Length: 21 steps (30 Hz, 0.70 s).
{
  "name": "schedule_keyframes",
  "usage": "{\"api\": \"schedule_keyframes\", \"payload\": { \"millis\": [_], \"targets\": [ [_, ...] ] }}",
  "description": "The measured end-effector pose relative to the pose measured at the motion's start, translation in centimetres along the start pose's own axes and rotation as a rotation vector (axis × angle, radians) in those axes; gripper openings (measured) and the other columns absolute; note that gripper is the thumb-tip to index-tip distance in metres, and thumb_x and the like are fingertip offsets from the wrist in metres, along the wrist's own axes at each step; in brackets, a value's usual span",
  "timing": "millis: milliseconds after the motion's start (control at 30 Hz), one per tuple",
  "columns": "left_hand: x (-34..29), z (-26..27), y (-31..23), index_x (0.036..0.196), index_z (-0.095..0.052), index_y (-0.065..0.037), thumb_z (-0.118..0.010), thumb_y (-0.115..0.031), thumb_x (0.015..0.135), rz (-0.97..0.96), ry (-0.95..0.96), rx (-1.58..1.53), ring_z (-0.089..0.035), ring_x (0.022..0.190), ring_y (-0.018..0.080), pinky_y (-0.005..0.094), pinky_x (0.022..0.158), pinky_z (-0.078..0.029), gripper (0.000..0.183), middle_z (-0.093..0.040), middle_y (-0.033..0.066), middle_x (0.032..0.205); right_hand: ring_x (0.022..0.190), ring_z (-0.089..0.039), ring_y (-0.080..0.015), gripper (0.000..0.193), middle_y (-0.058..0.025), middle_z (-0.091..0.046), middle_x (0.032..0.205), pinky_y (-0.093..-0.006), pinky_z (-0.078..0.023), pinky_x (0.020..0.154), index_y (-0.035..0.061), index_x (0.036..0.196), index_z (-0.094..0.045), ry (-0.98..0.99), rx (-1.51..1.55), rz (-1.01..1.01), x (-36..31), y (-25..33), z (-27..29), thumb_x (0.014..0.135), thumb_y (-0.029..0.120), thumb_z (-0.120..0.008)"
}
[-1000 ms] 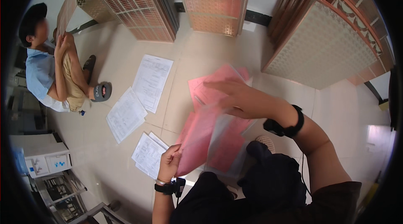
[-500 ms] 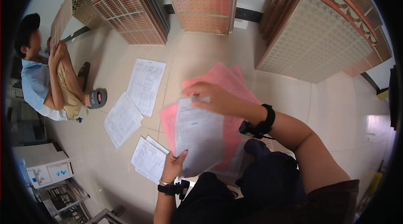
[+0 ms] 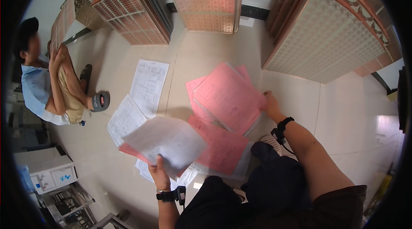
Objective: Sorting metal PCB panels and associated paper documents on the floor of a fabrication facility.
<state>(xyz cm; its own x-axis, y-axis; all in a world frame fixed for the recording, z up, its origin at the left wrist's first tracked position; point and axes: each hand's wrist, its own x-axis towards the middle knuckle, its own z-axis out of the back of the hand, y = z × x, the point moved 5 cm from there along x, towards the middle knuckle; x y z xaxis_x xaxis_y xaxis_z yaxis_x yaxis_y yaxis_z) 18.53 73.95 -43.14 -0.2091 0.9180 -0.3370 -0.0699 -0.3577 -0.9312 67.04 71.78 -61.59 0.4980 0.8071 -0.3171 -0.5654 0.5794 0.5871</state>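
Observation:
My left hand (image 3: pixel 159 175) pinches a sheaf of papers (image 3: pixel 165 141), its thumb on top. The upper sheet is pale with fine print, and a pink edge shows beneath it. Off to the right, my right hand (image 3: pixel 274 107) is closed at the right corner of a pink sheet (image 3: pixel 229 96) that seems to lie in a clear sleeve; its fingertips are partly hidden. Another pink sheet (image 3: pixel 223 147) lies nearer to me, overlapping a clear sleeve. More pink paper pokes out from under the far sheet.
White printed sheets (image 3: pixel 150 85) lie on the tiled floor (image 3: pixel 292 96) at left, some under the sheaf. Patterned panels (image 3: pixel 322 36) lean along the wall. A person (image 3: pixel 47 83) sits at far left holding a panel. A white cabinet (image 3: pixel 53 173) stands lower left.
My left hand has swung the sheaf left, over the white sheets, and tilted it. My right hand has left the sheaf and moved right to the pink sheet's corner. The pink sheets are uncovered.

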Motion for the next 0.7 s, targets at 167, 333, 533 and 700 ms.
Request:
{"api": "schedule_keyframes", "payload": {
  "millis": [167,333,533,700],
  "targets": [
    [0.6,2.8,2.1,0.115,-0.050,-0.005,-0.055,-0.012,0.087,0.036,-0.096,-0.222,-0.053,0.093,0.0140,0.0297,0.084,-0.041,0.029,-0.058,0.0037,0.104,0.078,-0.058,-0.0362,0.029,-0.0208,-0.060,0.082,-0.0373,-0.047,0.069,0.0040,0.094,-0.057,-0.030,-0.008,0.094,3.9,1.8,2.3,0.068,0.010,-0.067],
    [0.5,3.8,3.9,0.120,-0.045,-0.002,-0.054,-0.009,0.086,0.174,-0.028,-0.335,-0.052,0.102,0.0216,0.0349,0.089,-0.041,0.036,-0.054,0.0090,0.114,0.076,-0.059,-0.0343,0.016,-0.0204,-0.059,0.081,-0.0373,-0.047,0.065,0.0007,0.089,-0.061,-0.198,-0.024,0.297,5.6,4.2,5.3,0.073,0.005,-0.058],
    [-0.4,5.7,11.0,0.129,-0.030,0.004,-0.043,0.002,0.082,0.443,0.123,-0.100,-0.048,0.110,0.0317,0.0412,0.095,-0.039,0.048,-0.046,0.0175,0.122,0.076,-0.061,-0.0203,0.025,-0.0090,-0.062,0.087,-0.0309,-0.051,0.066,0.0065,0.108,-0.057,0.152,0.390,0.016,7.2,4.0,5.0,0.088,0.006,-0.042],
    [-1.0,6.2,11.7,0.127,-0.032,0.006,-0.041,0.005,0.079,0.443,0.068,-0.079,-0.048,0.110,0.0311,0.0391,0.095,-0.038,0.048,-0.047,0.0184,0.122,0.080,-0.059,-0.0152,0.026,-0.0057,-0.058,0.094,-0.0303,-0.052,0.069,0.0070,0.114,-0.051,0.276,0.539,-0.008,5.5,6.9,7.0,0.092,0.009,-0.037]
  ]
}}
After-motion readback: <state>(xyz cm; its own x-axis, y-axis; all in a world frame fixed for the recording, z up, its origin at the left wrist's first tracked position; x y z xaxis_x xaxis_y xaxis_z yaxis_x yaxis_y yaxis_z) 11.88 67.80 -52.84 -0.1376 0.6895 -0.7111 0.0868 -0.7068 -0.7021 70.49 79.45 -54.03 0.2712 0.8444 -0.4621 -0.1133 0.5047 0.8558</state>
